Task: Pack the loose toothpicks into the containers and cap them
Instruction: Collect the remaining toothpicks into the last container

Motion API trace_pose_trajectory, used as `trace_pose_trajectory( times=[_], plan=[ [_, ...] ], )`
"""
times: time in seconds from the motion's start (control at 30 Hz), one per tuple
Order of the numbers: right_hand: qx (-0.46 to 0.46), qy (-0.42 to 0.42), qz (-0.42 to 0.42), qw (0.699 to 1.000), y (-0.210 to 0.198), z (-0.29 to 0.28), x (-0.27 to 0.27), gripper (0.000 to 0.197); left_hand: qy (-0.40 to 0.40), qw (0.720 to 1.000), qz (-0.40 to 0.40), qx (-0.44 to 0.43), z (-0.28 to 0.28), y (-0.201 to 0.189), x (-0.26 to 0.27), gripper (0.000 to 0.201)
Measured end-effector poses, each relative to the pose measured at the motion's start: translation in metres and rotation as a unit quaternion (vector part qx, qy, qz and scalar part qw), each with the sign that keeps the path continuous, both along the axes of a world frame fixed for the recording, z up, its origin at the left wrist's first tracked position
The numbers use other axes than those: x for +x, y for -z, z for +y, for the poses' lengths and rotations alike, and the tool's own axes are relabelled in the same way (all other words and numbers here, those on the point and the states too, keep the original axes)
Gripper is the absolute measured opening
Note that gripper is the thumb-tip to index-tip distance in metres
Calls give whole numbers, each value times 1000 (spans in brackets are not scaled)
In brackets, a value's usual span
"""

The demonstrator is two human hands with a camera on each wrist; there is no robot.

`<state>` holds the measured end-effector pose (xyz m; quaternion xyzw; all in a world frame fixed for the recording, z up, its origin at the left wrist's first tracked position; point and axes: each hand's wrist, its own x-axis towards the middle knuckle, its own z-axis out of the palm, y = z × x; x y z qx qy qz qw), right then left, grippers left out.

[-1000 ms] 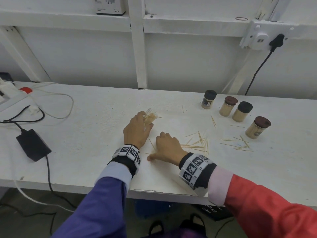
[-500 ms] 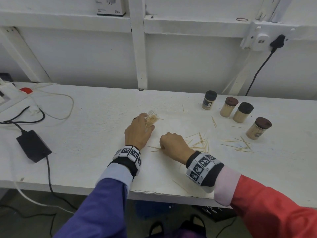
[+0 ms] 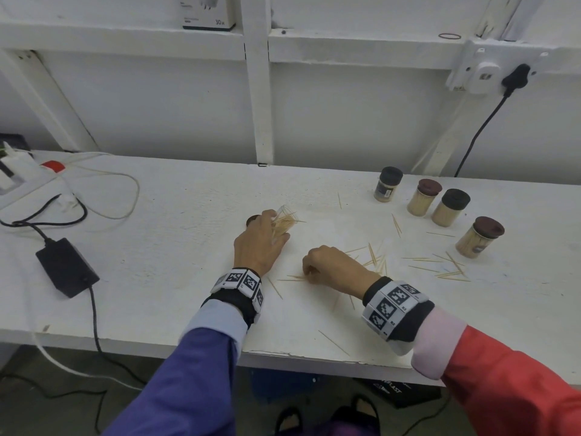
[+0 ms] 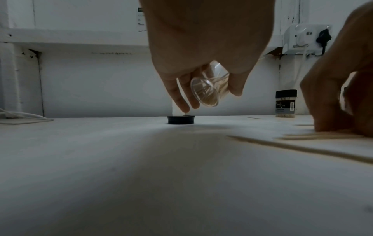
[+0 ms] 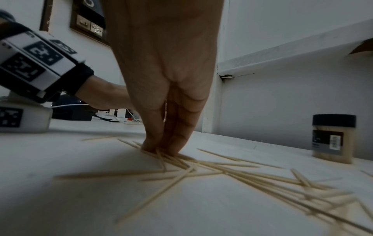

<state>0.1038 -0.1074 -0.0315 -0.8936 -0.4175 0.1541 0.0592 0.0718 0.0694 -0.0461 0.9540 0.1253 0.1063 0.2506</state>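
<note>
My left hand (image 3: 271, 235) grips a clear, uncapped container (image 3: 284, 219) partly filled with toothpicks and holds it tilted just above the white table (image 3: 176, 247). In the left wrist view the container's base (image 4: 206, 91) faces the camera. Its dark cap (image 4: 181, 119) lies on the table just beyond the fingers. My right hand (image 3: 311, 272) is curled down beside it, fingertips (image 5: 153, 147) pinching at loose toothpicks (image 5: 212, 169). More toothpicks (image 3: 446, 269) lie scattered to the right.
Several capped, filled containers (image 3: 424, 198) stand at the back right. A black power adapter (image 3: 66, 267) with its cable and a white power strip (image 3: 19, 174) lie at the left. A wall socket (image 3: 490, 70) with a plug is above right. The table's front edge (image 3: 314, 360) is near my wrists.
My right hand has slid to the right along the table, onto the toothpick pile. My left hand has kept the tilted container in the same place.
</note>
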Motion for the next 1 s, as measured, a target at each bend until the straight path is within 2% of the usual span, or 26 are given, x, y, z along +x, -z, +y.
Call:
trace_pose_trajectory(
  times=[0.23,0.43,0.53,0.63,0.73,0.8,0.83,0.93,1.0],
  plan=[
    [-3,-4,-30,1000,1,-10,2,14,13,1000,7,-9,-1,-2,-1,52],
    [-31,-13,-48,998,3,-16,-5,3,40,999,26,-24,0,1,0,53],
    [-27,-21,-81,996,7,-19,-6,8,68,997,39,-29,0,4,1,52],
    [27,24,-110,993,7,-20,-1,15,71,996,44,-34,0,3,1,53],
    [147,96,-71,982,5,-27,6,16,70,996,43,-39,-1,1,1,54],
    [246,144,-13,958,2,-30,10,14,70,996,44,-44,0,1,1,53],
    [307,168,30,936,-1,-30,12,14,72,995,45,-49,0,1,1,53],
    [477,222,149,837,-18,-23,23,13,103,990,51,-77,-3,1,1,52],
    [546,249,214,771,-31,-14,30,13,138,983,61,-101,-5,2,0,51]
  ],
)
